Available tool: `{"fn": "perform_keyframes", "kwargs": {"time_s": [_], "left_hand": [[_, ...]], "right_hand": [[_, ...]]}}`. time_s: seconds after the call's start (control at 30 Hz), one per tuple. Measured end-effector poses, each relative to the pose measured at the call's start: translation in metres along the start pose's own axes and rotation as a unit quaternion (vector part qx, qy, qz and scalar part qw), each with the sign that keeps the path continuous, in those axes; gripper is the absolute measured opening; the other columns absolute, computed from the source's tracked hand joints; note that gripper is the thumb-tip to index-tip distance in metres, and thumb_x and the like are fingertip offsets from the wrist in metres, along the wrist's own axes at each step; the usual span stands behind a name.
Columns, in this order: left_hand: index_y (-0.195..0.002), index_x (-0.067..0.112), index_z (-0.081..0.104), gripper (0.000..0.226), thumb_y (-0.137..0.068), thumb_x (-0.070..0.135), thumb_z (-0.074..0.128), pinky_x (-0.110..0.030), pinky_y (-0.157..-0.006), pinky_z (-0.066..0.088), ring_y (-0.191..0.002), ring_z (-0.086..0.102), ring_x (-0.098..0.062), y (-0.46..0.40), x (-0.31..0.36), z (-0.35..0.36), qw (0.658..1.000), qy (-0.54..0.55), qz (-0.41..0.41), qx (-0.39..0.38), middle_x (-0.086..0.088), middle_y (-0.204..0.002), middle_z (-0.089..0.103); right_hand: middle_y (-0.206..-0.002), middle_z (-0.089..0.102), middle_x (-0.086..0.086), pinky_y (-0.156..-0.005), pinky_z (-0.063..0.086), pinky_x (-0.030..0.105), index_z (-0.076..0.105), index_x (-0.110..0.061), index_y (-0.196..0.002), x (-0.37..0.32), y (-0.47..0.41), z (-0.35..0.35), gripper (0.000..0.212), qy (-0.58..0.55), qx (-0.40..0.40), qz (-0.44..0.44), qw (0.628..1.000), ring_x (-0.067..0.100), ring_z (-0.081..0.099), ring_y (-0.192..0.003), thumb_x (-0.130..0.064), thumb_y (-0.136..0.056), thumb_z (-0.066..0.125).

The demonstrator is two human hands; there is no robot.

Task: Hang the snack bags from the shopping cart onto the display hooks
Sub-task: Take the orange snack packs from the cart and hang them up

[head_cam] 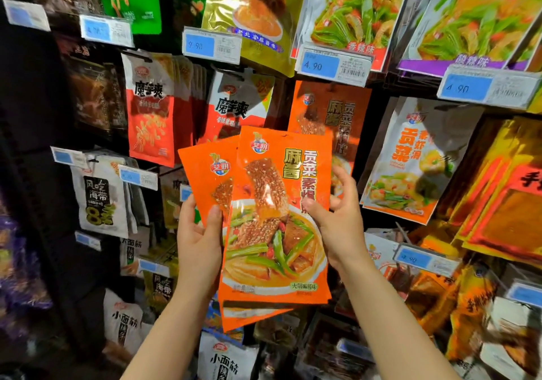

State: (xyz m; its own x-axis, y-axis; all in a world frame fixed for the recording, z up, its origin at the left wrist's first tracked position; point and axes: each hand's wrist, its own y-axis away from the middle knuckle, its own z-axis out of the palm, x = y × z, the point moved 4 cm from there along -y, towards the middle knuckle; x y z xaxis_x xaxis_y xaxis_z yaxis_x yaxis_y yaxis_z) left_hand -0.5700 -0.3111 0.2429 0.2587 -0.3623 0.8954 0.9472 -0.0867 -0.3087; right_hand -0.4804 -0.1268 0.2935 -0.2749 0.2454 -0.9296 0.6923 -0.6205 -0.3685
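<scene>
- Both forearms rise from the bottom edge, bare, angling up and inward toward each other.
- The left hand (198,240) is raised with its palm side facing the camera, thumb pressed flat on the front of the orange snack bags (272,218), fingers curled behind them.
- The right hand (341,224) grips the bags' right edge, thumb on the front, fingers curled behind.

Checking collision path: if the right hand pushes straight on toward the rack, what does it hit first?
Probably the matching orange bag hanging just behind the right hand and the held orange bags; depth is unclear.
</scene>
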Motion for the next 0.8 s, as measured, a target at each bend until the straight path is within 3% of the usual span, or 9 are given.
{"fn": "perform_keyframes", "kwargs": {"time_s": [0.07,0.17,0.27,0.33,0.37,0.43,0.53,0.8], "left_hand": [[-0.139,0.02,0.04,0.045,-0.097,0.03,0.053,-0.058,-0.098,0.045,-0.113,0.061,-0.028,-0.001,0.002,0.001,1.0,-0.013,0.014,0.003,-0.006,-0.127,0.062],[-0.128,0.027,0.05,0.029,-0.099,0.022,0.051,-0.049,-0.094,0.05,-0.106,0.064,-0.022,-0.002,0.006,-0.001,0.999,-0.02,0.044,-0.002,-0.004,-0.121,0.064],[-0.119,0.036,0.05,0.027,-0.1,0.017,0.046,-0.034,-0.086,0.052,-0.103,0.065,-0.015,-0.004,0.009,-0.003,0.998,-0.03,0.058,-0.009,-0.001,-0.119,0.065],[-0.123,0.031,0.049,0.028,-0.1,0.016,0.046,-0.024,-0.079,0.052,-0.098,0.066,-0.008,-0.004,0.01,-0.004,0.998,-0.03,0.056,-0.006,0.0,-0.117,0.065],[-0.127,0.027,0.049,0.028,-0.1,0.018,0.046,-0.024,-0.08,0.053,-0.099,0.066,-0.009,-0.005,0.009,-0.005,0.998,-0.033,0.055,-0.006,-0.002,-0.118,0.065],[-0.133,0.022,0.046,0.035,-0.099,0.026,0.05,-0.04,-0.091,0.053,-0.107,0.065,-0.018,-0.006,0.009,-0.006,0.998,-0.042,0.054,-0.004,-0.005,-0.124,0.063],[-0.13,0.028,0.048,0.04,-0.091,0.036,0.051,-0.055,-0.097,0.047,-0.111,0.062,-0.025,-0.007,0.009,-0.007,0.998,-0.041,0.054,0.007,-0.006,-0.126,0.062],[-0.12,0.04,0.05,0.027,-0.096,0.028,0.05,-0.058,-0.098,0.046,-0.114,0.061,-0.027,-0.006,0.009,-0.008,0.998,-0.027,0.063,0.014,-0.008,-0.127,0.061]], "right_hand": [[-0.105,0.071,0.004,-0.09,0.052,0.056,0.036,-0.051,-0.132,-0.01,-0.007,-0.007,0.071,0.018,0.021,-0.042,0.999,0.023,0.069,-0.098,-0.002,-0.088,0.063],[-0.119,0.066,0.005,-0.091,0.052,0.055,0.041,-0.062,-0.122,-0.03,-0.019,-0.021,0.069,0.027,0.058,-0.108,0.992,0.019,0.066,-0.105,-0.002,-0.091,0.056],[-0.132,0.059,-0.002,-0.099,0.047,0.052,0.051,-0.056,-0.117,-0.044,-0.035,-0.029,0.056,0.043,0.079,-0.145,0.985,0.016,0.058,-0.119,-0.009,-0.087,0.054],[-0.132,0.059,-0.005,-0.102,0.046,0.048,0.055,-0.051,-0.115,-0.047,-0.047,-0.031,0.049,0.043,0.087,-0.141,0.985,0.014,0.055,-0.123,-0.012,-0.085,0.056],[-0.132,0.059,-0.006,-0.102,0.047,0.047,0.056,-0.048,-0.115,-0.048,-0.052,-0.031,0.049,0.036,0.087,-0.134,0.986,0.013,0.055,-0.122,-0.01,-0.085,0.056],[-0.133,0.058,-0.006,-0.103,0.047,0.042,0.056,-0.041,-0.12,-0.05,-0.06,-0.032,0.05,0.026,0.089,-0.126,0.988,0.009,0.056,-0.121,-0.004,-0.088,0.055],[-0.133,0.057,-0.009,-0.105,0.046,0.038,0.055,-0.026,-0.133,-0.054,-0.065,-0.033,0.051,0.044,0.09,-0.132,0.986,0.006,0.054,-0.123,0.001,-0.09,0.052],[-0.132,0.057,-0.009,-0.105,0.046,0.035,0.056,-0.024,-0.133,-0.058,-0.064,-0.044,0.05,0.058,0.092,-0.14,0.984,0.006,0.053,-0.123,0.003,-0.091,0.048]]}}
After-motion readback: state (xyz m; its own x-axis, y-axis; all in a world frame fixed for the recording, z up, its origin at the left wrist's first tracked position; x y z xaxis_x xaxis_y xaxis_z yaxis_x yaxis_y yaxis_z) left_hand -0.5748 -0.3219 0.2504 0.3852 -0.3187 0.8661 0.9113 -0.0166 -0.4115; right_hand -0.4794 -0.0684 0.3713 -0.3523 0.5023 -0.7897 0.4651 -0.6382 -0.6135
